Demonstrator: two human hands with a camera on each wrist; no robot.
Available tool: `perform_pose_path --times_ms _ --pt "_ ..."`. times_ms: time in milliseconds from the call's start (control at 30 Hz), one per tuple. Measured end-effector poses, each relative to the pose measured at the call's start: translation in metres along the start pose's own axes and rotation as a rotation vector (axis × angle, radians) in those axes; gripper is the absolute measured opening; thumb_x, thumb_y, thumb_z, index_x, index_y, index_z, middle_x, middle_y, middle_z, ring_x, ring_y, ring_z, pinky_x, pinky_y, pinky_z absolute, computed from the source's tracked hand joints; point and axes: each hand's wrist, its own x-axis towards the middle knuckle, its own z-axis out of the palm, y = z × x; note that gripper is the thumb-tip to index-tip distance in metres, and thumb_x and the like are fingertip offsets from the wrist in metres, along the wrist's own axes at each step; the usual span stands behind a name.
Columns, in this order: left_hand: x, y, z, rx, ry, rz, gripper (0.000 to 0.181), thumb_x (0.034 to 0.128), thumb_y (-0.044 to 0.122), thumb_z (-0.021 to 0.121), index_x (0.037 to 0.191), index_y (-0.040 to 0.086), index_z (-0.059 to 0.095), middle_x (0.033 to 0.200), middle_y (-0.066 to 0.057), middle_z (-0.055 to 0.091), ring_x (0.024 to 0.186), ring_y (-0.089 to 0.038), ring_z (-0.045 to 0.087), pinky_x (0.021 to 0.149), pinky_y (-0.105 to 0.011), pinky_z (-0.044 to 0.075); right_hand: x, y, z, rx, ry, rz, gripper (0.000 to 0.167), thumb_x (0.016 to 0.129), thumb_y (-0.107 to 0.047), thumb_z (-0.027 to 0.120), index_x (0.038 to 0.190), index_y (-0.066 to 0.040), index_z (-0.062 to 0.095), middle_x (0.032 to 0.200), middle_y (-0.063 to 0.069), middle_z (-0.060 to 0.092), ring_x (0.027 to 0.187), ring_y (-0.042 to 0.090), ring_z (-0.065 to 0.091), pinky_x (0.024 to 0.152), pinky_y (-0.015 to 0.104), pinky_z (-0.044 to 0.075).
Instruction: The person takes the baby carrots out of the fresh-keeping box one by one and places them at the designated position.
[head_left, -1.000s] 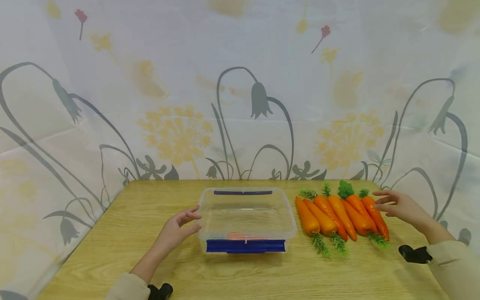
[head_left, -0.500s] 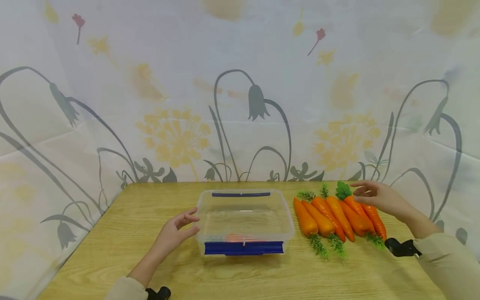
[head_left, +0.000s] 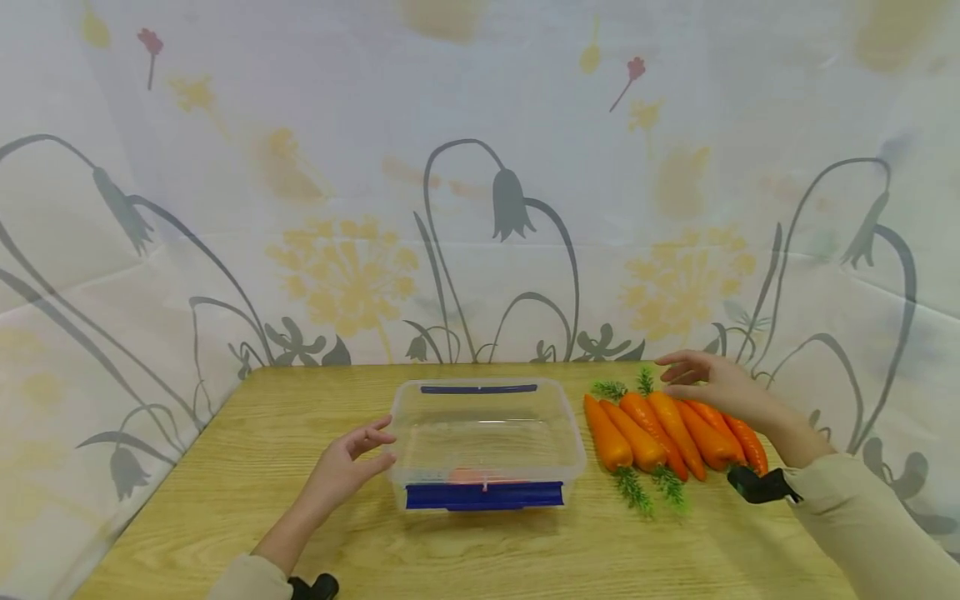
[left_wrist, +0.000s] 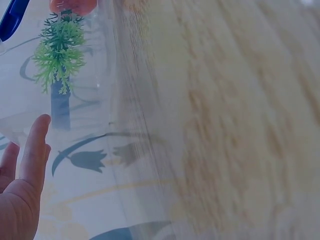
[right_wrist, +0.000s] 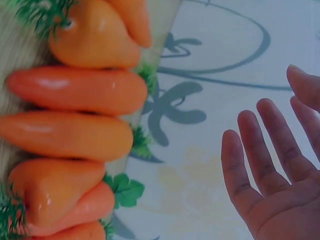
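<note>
A clear plastic box (head_left: 480, 437) with blue latches stands on the wooden table, with no lid on its top. Through its front wall an orange carrot (head_left: 480, 476) shows; in the left wrist view its green leafy top (left_wrist: 60, 52) appears. My left hand (head_left: 347, 467) is at the box's left side, fingers spread loosely; whether they touch the wall I cannot tell. To the right of the box several orange carrots (head_left: 673, 425) lie side by side. My right hand (head_left: 716, 390) hovers over their far ends with nothing in it, its fingers extended in the right wrist view.
Behind the table (head_left: 315, 400) hangs a pale cloth (head_left: 345, 117) printed with grey and yellow flowers. Black wrist mounts (head_left: 757, 485) sit on both wrists. A narrow gap of wood separates the box from the carrots.
My right hand has moved left from the right end of the carrot row to above its middle. My left hand stays beside the box. The head view has shifted slightly.
</note>
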Motion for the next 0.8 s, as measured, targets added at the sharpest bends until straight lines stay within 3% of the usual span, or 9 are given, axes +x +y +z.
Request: perform_pose_path --times_ms 100,300,800 --pt "0.000 -0.001 -0.001 0.000 -0.003 -0.001 0.023 0.0870 0.015 0.067 0.105 0.002 0.063 0.141 -0.005 0.043 0.125 -0.033 0.042 0.094 -0.049 0.041 0.005 -0.011 0.006 -0.021 -0.013 0.002 0.048 0.089 -0.036 0.063 0.128 -0.011 0.053 0.111 0.009 0.061 0.099 0.028 0.058 0.078 0.044 0.049" --pt "-0.001 -0.001 -0.004 0.003 -0.006 -0.006 0.023 0.0874 0.015 0.066 0.105 0.001 0.063 0.142 -0.006 0.042 0.126 -0.035 0.041 0.095 -0.050 0.040 0.018 -0.027 0.022 0.141 -0.054 -0.080 0.039 0.090 -0.017 0.063 0.125 -0.003 0.053 0.109 0.014 0.059 0.100 0.031 0.055 0.080 0.043 0.048" --pt "0.000 0.001 -0.001 -0.012 -0.011 0.011 0.022 0.0867 0.012 0.066 0.104 0.000 0.063 0.141 -0.008 0.044 0.125 -0.036 0.042 0.095 -0.050 0.040 0.042 -0.048 0.048 0.181 -0.126 -0.200 0.040 0.089 -0.012 0.064 0.125 0.000 0.053 0.109 0.015 0.061 0.097 0.028 0.058 0.077 0.034 0.052"
